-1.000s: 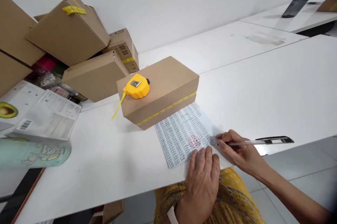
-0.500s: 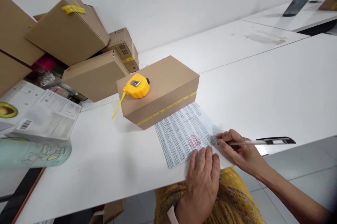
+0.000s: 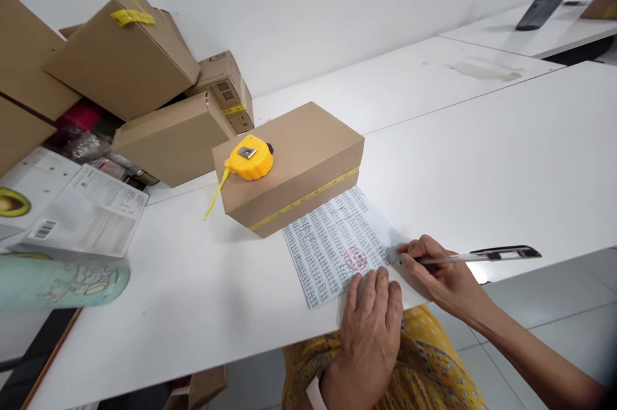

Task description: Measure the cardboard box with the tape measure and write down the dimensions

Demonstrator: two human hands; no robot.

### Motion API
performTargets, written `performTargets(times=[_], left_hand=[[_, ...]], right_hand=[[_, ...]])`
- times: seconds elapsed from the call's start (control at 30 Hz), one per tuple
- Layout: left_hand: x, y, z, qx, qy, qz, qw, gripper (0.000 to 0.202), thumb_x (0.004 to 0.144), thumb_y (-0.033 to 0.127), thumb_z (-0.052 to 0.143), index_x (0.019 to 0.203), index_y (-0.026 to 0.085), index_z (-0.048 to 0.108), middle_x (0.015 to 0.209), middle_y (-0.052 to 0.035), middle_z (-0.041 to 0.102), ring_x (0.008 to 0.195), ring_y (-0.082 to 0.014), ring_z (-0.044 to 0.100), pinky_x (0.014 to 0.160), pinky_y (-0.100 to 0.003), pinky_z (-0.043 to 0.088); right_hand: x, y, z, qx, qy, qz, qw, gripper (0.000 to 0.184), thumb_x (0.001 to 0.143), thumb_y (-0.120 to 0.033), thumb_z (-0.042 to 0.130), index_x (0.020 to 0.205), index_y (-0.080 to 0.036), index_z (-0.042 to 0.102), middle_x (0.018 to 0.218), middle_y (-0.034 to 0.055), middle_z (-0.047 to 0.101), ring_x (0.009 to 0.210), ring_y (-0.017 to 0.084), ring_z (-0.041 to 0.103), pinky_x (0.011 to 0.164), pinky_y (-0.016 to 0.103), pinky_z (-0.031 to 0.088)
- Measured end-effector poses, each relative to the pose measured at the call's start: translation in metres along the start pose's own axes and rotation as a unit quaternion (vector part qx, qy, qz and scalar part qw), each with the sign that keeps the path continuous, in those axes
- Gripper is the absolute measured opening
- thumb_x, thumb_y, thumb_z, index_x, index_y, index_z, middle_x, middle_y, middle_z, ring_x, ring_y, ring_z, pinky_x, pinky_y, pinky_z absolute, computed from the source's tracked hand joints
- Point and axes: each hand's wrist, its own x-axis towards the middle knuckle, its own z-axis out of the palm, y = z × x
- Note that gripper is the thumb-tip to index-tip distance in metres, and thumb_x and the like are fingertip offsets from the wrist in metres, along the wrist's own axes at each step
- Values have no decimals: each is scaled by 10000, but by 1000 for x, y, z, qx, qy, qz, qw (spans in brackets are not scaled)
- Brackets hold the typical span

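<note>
Pen is gripped by right hand, lower right; handwritten sheet, lower center, is covered partly by flat, relaxed left hand. Mid-frame box is topped by tape measure; cartons are piled upper left.

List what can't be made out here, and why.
Head view, dark writing on the pale paper sheet: too small to read.
Head view, whether the sheet runs under the rectangular brown cardboard box: the box hides it.
Head view, whether the tip of the clear plastic pen touches the sheet: too small, beside the bare right hand.
Head view, one end of the pale green cylindrical bottle: cut off by the picture's left edge.
</note>
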Motion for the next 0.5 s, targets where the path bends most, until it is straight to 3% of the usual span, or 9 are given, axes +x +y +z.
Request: performTargets(times=[0.5], left_hand=[[1, 0, 0, -4, 8, 2, 1000, 404, 1030, 129, 293, 1235, 116, 642, 1349, -99, 636, 1284, -224, 539, 1104, -412, 417]], right_hand=[[-1, -3, 1, -8, 7, 5, 1000, 280, 942, -454, 564, 764, -240, 541, 796, 46, 645, 658, 170, 600, 520, 273, 466]])
